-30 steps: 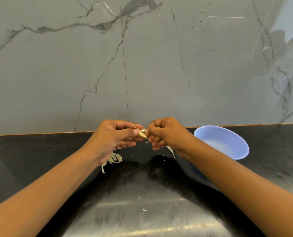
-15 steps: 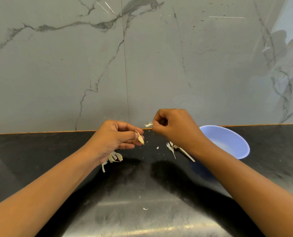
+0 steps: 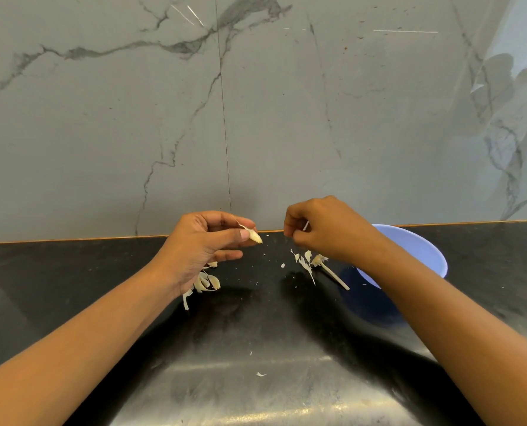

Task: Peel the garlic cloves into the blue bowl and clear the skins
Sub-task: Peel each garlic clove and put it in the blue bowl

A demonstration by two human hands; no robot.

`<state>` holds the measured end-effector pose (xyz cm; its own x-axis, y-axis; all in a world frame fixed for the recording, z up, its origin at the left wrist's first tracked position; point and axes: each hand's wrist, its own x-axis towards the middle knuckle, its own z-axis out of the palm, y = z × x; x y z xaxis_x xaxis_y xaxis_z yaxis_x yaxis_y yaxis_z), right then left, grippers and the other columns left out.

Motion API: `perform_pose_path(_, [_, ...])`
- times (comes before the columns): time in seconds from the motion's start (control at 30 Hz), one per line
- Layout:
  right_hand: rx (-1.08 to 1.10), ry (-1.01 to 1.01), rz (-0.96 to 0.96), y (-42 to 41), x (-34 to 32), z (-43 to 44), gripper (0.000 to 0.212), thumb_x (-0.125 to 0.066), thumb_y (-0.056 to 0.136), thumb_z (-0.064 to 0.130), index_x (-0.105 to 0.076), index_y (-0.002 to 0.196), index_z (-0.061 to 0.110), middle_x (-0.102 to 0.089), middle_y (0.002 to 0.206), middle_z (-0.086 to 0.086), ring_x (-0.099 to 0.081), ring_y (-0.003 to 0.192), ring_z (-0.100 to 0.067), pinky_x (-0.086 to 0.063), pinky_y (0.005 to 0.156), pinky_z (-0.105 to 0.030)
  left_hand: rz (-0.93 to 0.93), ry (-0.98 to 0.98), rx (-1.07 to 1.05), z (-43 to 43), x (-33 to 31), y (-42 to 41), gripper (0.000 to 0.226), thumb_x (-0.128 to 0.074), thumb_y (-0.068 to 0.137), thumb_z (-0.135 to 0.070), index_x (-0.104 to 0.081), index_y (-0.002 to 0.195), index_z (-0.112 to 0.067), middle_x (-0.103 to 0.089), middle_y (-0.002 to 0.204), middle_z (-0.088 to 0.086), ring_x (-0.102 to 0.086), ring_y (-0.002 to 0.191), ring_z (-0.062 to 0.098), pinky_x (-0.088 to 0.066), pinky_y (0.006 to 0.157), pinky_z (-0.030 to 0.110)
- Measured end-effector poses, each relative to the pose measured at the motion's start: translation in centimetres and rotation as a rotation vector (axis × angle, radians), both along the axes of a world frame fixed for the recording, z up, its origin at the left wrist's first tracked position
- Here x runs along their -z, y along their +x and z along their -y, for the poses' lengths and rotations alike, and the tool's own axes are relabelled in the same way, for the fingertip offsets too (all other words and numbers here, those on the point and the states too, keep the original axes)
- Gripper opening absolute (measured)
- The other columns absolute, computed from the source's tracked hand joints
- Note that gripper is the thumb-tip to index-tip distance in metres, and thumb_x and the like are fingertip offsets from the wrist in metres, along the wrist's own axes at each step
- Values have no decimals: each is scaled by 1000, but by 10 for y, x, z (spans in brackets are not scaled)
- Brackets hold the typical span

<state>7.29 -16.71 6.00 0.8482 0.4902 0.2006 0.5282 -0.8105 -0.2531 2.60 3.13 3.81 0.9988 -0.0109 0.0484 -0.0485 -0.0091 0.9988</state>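
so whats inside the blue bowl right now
The visible part of the blue bowl is bare pale blue inside, with no cloves showing. The right forearm covers its left and near portion, so anything lying there cannot be seen.

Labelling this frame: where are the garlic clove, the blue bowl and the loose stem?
garlic clove [image 3: 255, 237]: head view, pale body past the thumb.
blue bowl [image 3: 419, 252]: head view, inner wall.
loose stem [image 3: 335, 277]: head view, middle of shaft.

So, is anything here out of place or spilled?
Only loose skins: a left pile under the left hand, a right pile with a stem beside the bowl, flakes across the counter. Nothing looks damaged.
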Motion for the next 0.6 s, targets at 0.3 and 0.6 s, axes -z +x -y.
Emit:
perform_pose_path(0.3, [-197,321,-60,-10,4,-15,12,-72,84,24,-75,91,15,-60,64,19,-58,59,-1,-42,60,-7,48,-37,-22,-2,0,1,11,-66,82,-4,-72,90,-7,-76,91,8,-74,86,21,-56,59,19])
perform_pose_path(0.6, [-159,312,-9,-12,10,-17,9,-67,85,17,-75,86,14,-68,68,5,-63,65,-12,-51,65,-23,126,92,-44,-1,2,1,11,-69,81,-2,-74,87,-9,-75,88,10,-73,85,20,-58,65,21])
